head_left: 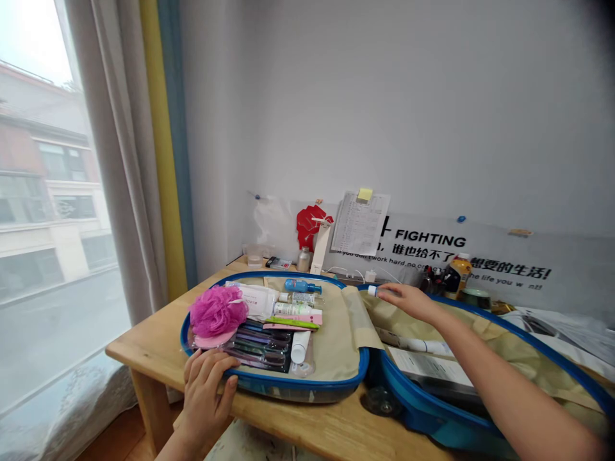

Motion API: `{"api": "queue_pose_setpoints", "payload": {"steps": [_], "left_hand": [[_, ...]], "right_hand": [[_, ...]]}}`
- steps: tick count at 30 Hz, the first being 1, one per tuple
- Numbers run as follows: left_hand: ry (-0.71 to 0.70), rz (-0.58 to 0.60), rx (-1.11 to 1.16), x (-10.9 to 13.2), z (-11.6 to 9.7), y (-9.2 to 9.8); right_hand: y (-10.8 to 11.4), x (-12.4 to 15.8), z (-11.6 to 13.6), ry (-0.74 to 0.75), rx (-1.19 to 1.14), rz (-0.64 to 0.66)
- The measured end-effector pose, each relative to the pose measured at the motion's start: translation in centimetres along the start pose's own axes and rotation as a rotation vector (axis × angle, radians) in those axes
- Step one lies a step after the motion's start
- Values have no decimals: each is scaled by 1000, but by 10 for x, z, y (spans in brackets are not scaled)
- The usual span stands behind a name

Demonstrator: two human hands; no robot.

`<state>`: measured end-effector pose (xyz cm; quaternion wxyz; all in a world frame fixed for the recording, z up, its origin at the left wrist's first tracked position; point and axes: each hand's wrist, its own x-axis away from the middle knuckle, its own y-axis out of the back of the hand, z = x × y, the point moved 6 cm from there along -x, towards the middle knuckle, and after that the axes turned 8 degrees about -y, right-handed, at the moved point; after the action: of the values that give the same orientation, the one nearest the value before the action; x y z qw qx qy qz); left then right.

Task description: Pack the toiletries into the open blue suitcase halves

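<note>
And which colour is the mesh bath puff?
Bright pink; the mesh bath puff shows best in the head view.

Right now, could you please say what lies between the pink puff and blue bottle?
A white packet lies between the pink puff and blue bottle in the head view.

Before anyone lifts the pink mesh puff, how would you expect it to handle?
The pink mesh puff is probably light for its size, being loose, airy netting. Its ruffled folds suggest it would squash easily. Close to the suitcase's blue rim, it might bunch up if pushed outward.
</note>
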<state>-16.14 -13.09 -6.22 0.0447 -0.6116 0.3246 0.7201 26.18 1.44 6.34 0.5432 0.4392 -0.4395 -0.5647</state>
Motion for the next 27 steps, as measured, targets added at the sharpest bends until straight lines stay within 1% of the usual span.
{"api": "queue_pose_setpoints", "payload": {"steps": [3,5,7,9,11,13,14,16,18,20,22,23,24,27], "left_hand": [[-8,0,-1,-1,-1,0],[-15,2,-1,-2,-2,1],[-22,-3,-4,-4,-3,2],[-28,-8,-8,-4,-3,2],[-35,-6,-7,-5,-4,2],[-32,1,-2,-4,-4,2],[-31,1,1,-4,-4,2],[-31,-1,1,-4,-4,2],[-30,-10,-1,-4,-4,3],[-20,-14,-7,-5,-3,3],[-19,-13,-13,-5,-3,3],[-22,-11,-16,-5,-3,3],[-27,-10,-19,-5,-3,3],[-44,-16,-23,-4,-4,3]], "right_hand": [[-6,14,40,186,-106,21],[-18,27,69,292,-139,67],[-29,40,95,391,-138,81],[-37,51,114,500,-105,47],[-45,60,127,597,-60,5],[-51,66,133,651,-45,5],[-53,68,135,674,-58,29],[-57,74,139,735,-117,107],[-60,81,143,793,-200,216],[-62,85,145,813,-283,317],[-62,86,146,801,-350,370],[-60,84,145,785,-372,372],[-57,79,142,752,-372,346],[-42,52,121,543,-284,160]]}}
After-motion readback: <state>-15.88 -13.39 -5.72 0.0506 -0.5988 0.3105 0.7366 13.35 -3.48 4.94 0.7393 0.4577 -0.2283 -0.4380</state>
